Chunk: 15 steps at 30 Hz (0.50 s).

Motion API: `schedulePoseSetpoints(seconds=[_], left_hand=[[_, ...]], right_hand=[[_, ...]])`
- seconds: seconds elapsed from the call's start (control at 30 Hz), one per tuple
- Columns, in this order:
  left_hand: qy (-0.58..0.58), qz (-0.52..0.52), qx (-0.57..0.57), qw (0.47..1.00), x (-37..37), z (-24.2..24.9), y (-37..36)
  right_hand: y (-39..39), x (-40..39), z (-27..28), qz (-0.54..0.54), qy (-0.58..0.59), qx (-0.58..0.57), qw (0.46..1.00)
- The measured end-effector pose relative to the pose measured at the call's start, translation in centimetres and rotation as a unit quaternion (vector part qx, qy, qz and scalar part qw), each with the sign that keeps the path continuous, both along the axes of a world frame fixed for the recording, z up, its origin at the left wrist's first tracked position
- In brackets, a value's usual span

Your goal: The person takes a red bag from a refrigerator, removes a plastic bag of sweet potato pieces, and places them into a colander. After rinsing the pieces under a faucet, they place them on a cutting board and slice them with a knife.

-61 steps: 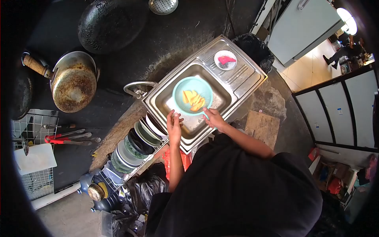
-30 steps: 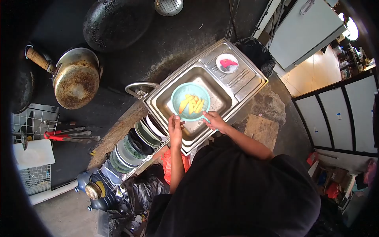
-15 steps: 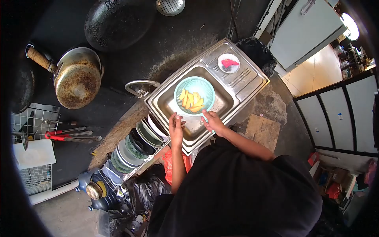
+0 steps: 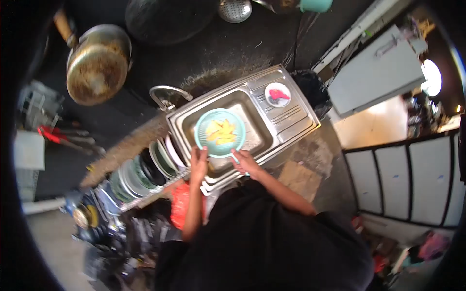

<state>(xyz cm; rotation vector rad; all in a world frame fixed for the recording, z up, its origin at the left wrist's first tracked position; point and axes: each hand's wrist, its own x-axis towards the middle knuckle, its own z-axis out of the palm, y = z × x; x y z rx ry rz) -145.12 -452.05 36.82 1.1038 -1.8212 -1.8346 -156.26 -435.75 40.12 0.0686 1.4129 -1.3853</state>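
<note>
1. Wears a black shirt (image 4: 262,247) across the lower middle of the view, both forearms bare and stretched forward.
2. Clamps the fingers of the right hand (image 4: 244,162) around the handle of a mint-green colander (image 4: 230,115).
3. Has the left hand (image 4: 198,165) at the colander's near left rim, fingers bent. Cannot tell whether clamped on the rim or merely touching.
4. Holds the colander mouth up over the sink basin (image 4: 252,128), toward its left side. Carries yellow slices (image 4: 222,132) in it, heaped loosely over the bottom.
5. Has a red plastic bag (image 4: 180,206) beside the left forearm, with black plastic bags (image 4: 145,237), smeared by blur, farther left.
6. Has plates (image 4: 141,174) standing on edge in a row, left of the sink.
7. Faces a curved faucet (image 4: 172,88) at the sink's far left corner.
8. Has a small white plate (image 4: 286,97) on the ridged drainboard (image 4: 298,114), right of the basin, with a pink item (image 4: 277,93) on it, too small to name.
9. Faces a dark wall beyond, hung with a scorched saucepan (image 4: 99,72), a blackened pan (image 4: 170,22) and a perforated skimmer (image 4: 235,10); farther left, with red-handled tongs (image 4: 50,133), blurred.
10. Has white panels (image 4: 422,179) in black frames well off to the right, and a lit lamp (image 4: 431,77) beyond.
</note>
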Motion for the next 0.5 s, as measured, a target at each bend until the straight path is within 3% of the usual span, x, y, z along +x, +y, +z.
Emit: schedulePoseSetpoints(seconds=[0.1, 0.17, 0.27, 0.37, 0.5], left_hand=[[-0.032, 0.009, 0.097, 0.995, 0.5, 0.0, -0.2], [-0.027, 0.036, 0.133, 0.990, 0.1, -0.6, 1.8], [-0.044, 0.036, 0.064, 0.996, 1.9, -1.2, 0.5], [-0.132, -0.033, 0.015, 0.991, 0.9, -0.4, 1.7], [-0.181, -0.040, 0.029, 0.982, 0.0, 1.5, 2.3]], right_hand=[[0.2, 0.6, -0.8, -0.082, 0.047, 0.003, 0.996], [1.4, 0.1, -0.4, -0.042, 0.050, 0.029, 0.997], [1.2, 0.1, -0.5, -0.012, 0.055, 0.024, 0.998], [1.7, 0.1, -1.4, -0.001, 0.075, 0.038, 0.996], [2.0, 0.8, -1.2, 0.014, 0.077, 0.029, 0.997]])
